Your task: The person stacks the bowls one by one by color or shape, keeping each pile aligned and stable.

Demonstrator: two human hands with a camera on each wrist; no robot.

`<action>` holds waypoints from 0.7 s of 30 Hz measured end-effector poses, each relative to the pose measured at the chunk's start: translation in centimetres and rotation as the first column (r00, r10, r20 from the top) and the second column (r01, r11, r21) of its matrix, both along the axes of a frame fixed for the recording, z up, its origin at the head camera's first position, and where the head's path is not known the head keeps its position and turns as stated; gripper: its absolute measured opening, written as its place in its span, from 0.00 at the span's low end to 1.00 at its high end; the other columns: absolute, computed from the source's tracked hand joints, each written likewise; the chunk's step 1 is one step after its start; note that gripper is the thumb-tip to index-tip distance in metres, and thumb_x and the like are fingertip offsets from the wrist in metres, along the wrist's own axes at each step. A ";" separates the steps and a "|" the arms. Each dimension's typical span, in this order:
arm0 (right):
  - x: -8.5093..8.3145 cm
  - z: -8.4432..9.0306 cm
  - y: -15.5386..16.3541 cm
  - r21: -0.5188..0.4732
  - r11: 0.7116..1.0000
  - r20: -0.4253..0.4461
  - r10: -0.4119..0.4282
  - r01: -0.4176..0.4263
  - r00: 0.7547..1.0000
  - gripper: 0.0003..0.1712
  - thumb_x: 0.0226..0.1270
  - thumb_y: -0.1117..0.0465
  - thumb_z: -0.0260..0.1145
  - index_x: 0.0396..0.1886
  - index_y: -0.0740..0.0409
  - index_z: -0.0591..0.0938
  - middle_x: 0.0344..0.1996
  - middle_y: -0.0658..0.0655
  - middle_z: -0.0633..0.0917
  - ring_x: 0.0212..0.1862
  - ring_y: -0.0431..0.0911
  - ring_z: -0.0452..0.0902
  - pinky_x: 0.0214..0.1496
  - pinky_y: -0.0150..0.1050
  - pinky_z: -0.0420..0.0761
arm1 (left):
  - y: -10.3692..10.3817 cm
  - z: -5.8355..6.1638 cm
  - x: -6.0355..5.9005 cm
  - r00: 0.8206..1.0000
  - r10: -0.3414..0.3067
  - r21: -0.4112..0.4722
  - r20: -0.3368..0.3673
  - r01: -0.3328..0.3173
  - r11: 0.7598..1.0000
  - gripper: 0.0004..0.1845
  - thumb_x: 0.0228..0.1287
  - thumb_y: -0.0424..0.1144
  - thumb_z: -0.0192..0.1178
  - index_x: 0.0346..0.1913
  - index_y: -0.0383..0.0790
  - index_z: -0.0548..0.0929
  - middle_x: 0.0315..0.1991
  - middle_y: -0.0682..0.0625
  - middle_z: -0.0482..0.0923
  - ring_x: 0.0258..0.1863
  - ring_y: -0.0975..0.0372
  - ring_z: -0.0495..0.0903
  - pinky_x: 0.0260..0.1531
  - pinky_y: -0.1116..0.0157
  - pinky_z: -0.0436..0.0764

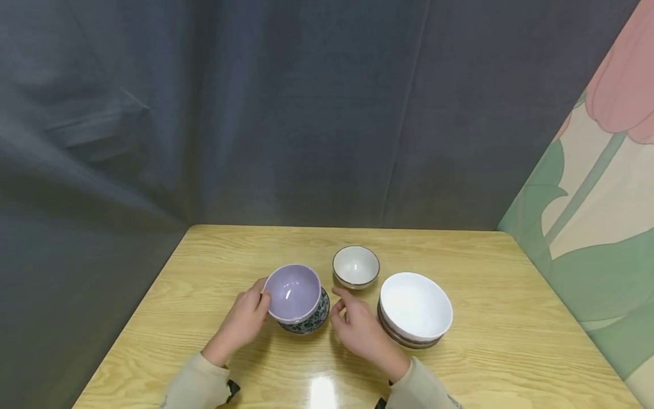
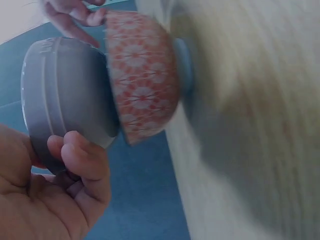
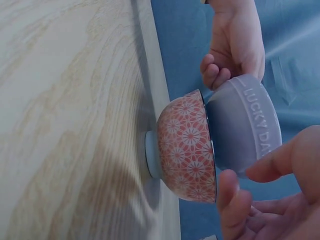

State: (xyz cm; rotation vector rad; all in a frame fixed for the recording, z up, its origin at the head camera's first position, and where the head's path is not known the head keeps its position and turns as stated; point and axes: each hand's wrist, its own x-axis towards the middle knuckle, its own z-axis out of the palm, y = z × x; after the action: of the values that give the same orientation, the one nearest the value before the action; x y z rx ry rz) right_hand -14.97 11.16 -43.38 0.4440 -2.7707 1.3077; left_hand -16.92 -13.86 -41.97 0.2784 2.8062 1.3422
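Note:
My left hand (image 1: 243, 318) grips the rim of a purple bowl (image 1: 292, 292), thumb on the near side. Raised lettering reading "LUCKY DA" runs round the outside of this purple bowl (image 3: 255, 125) in the right wrist view. It sits tilted over a patterned bowl (image 1: 310, 322), whose dark floral inside partly shows in the head view. Red with white flowers covers the outside of the patterned bowl (image 2: 142, 75), which stands on a pale foot on the table. My right hand (image 1: 357, 326) is close to the right of both bowls, fingers loosely bent and holding nothing.
A small white bowl (image 1: 356, 266) with a dark rim stands behind my right hand. To the right, a larger white bowl (image 1: 416, 305) rests in a brown-rimmed stack (image 1: 409, 341). The wooden table (image 1: 511, 318) meets dark curtains (image 1: 317, 113) at the back and left.

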 end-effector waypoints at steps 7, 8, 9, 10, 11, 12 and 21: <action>0.0 -0.2 0.0 0.001 1.000 -0.016 0.003 -0.003 1.000 0.26 0.64 0.69 0.60 0.63 0.71 0.74 0.30 0.48 0.81 0.18 0.32 0.66 0.19 0.30 0.69 | 0.3 -1.3 -0.1 0.999 0.004 -0.057 -0.032 -0.006 0.998 0.21 0.76 0.34 0.44 0.65 0.27 0.73 0.31 0.41 0.82 0.27 0.60 0.77 0.29 0.63 0.81; 0.0 -0.2 0.0 -0.001 1.000 -0.015 0.004 -0.004 1.000 0.26 0.64 0.69 0.60 0.63 0.71 0.75 0.30 0.48 0.81 0.18 0.32 0.66 0.19 0.30 0.69 | 0.4 -1.4 -0.1 0.999 0.003 -0.064 -0.044 -0.006 0.998 0.21 0.76 0.34 0.44 0.65 0.27 0.74 0.36 0.39 0.84 0.31 0.59 0.80 0.34 0.60 0.83; 0.0 -0.2 0.0 -0.006 1.000 -0.013 0.006 -0.006 1.000 0.26 0.64 0.70 0.60 0.63 0.72 0.74 0.30 0.49 0.81 0.18 0.32 0.66 0.19 0.30 0.69 | 0.5 -1.5 -0.1 0.998 0.000 -0.066 -0.056 -0.004 0.998 0.21 0.76 0.34 0.44 0.64 0.27 0.74 0.42 0.38 0.84 0.36 0.57 0.81 0.39 0.58 0.84; 0.0 -0.2 0.0 -0.009 1.000 -0.010 0.008 -0.008 1.000 0.26 0.64 0.69 0.60 0.63 0.71 0.74 0.31 0.49 0.81 0.18 0.32 0.66 0.19 0.30 0.69 | 0.6 -1.6 -0.2 0.998 -0.002 -0.071 -0.069 -0.003 0.997 0.21 0.76 0.34 0.44 0.64 0.26 0.74 0.48 0.36 0.84 0.41 0.56 0.82 0.44 0.56 0.84; 0.0 -0.2 0.0 -0.011 1.000 -0.007 0.010 -0.010 1.000 0.26 0.64 0.70 0.60 0.63 0.72 0.74 0.31 0.49 0.81 0.18 0.32 0.66 0.19 0.30 0.69 | 0.6 -1.8 -0.2 0.997 -0.004 -0.073 -0.077 -0.002 0.997 0.21 0.76 0.34 0.44 0.63 0.26 0.75 0.52 0.35 0.83 0.46 0.55 0.82 0.48 0.54 0.83; 0.0 -0.2 0.0 -0.013 1.000 -0.005 0.012 -0.012 1.000 0.26 0.64 0.70 0.60 0.63 0.72 0.74 0.31 0.49 0.81 0.18 0.32 0.66 0.19 0.30 0.69 | 0.7 -1.9 -0.2 0.996 -0.006 -0.077 -0.087 -0.001 0.997 0.20 0.76 0.34 0.44 0.63 0.25 0.75 0.55 0.34 0.81 0.50 0.54 0.82 0.51 0.53 0.82; 0.2 -0.3 0.0 -0.034 0.999 0.014 0.025 -0.025 1.000 0.26 0.65 0.69 0.59 0.64 0.71 0.74 0.33 0.50 0.81 0.18 0.32 0.68 0.20 0.31 0.72 | 1.1 -2.6 -0.1 0.993 -0.030 -0.080 -0.113 0.021 0.997 0.20 0.76 0.33 0.45 0.62 0.22 0.75 0.55 0.32 0.80 0.54 0.51 0.82 0.53 0.52 0.81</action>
State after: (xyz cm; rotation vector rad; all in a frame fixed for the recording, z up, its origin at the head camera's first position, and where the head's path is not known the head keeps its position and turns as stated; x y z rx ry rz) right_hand -14.72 11.14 -43.68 0.4703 -2.7590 1.3661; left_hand -17.06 -12.80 -44.59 0.4000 2.9287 1.2454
